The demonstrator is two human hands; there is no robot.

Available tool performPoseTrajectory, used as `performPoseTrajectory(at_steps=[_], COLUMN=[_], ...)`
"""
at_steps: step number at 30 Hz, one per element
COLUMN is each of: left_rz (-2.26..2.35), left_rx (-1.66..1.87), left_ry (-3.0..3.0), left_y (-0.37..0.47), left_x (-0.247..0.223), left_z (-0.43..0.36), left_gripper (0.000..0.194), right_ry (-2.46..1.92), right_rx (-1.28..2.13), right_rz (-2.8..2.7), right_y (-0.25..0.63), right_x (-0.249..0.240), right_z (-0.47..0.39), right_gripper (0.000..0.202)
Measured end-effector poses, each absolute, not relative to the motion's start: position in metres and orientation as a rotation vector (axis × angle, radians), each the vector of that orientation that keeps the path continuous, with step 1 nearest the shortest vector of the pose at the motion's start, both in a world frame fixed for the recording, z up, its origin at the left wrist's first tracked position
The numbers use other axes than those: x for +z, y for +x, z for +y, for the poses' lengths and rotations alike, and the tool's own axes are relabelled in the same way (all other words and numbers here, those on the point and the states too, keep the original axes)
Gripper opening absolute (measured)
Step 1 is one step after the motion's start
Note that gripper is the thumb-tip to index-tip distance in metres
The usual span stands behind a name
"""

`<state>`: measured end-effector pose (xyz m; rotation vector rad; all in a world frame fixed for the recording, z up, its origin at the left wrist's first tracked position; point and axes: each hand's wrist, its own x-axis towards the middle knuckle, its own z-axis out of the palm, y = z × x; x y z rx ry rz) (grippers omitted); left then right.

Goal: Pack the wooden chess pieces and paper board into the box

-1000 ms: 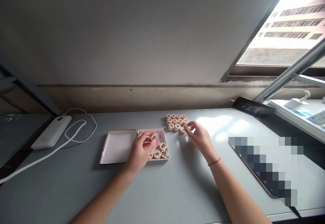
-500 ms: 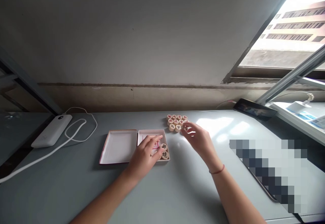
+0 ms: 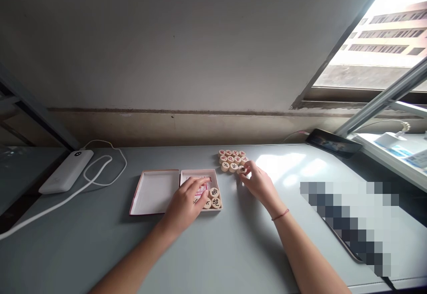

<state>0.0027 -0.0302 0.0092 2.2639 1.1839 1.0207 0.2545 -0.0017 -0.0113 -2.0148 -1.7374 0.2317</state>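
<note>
Plainly, in the head view, the box lies open on the table, holding round pieces with black characters in its near right part. Two stand clear at its right side, and two more along its near edge are partly covered. Pink print shows on its floor. The lid lies just left of the box, white inside up. The left hand is over the box, thumb and fingers apart; whether it touches a piece underneath I cannot tell. The right hand, right of the box, has its thumb and finger closed on a piece at the near right end of the group. That group sits beyond the box to the right, red characters behind, black ones in front. Well left of the box is the power bank.
</note>
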Motion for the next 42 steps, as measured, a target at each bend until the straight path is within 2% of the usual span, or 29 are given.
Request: performPoseTrajectory(at_steps=[19,25,32,36,39,42], left_rz=[1.178,1.259,1.278,1.363,1.401,1.407], left_rx=[0.970,0.827,0.530,0.510,0.594,0.684], left_ry=[2.276,2.387,2.540,2.471,2.375,2.320], left_y=[0.005,0.006,0.014,0.022,0.026,0.027], left_x=[0.009,0.004,0.007,0.007,0.007,0.009], left_z=[-0.031,-0.024,-0.012,-0.015,-0.019,-0.022], left_gripper=[0.023,0.026,0.026,0.020,0.015,0.010], right_ry=[-1.968,-1.979,-1.540,-1.504,-1.478,-1.464], right_rx=[0.202,0.171,0.831,0.842,0.857,0.923], right_rz=[-1.717,-1.695,-1.966,-1.962,-1.946,-1.884], right_y=[0.251,0.244,0.204,0.196,0.200,0.206], right_x=[-0.019,-0.001,0.020,0.013,0.008,0.010], right_z=[0.004,-0.007,-0.025,-0.025,-0.023,-0.022], right_gripper=[0.011,0.023,0.035,0.035,0.030,0.034])
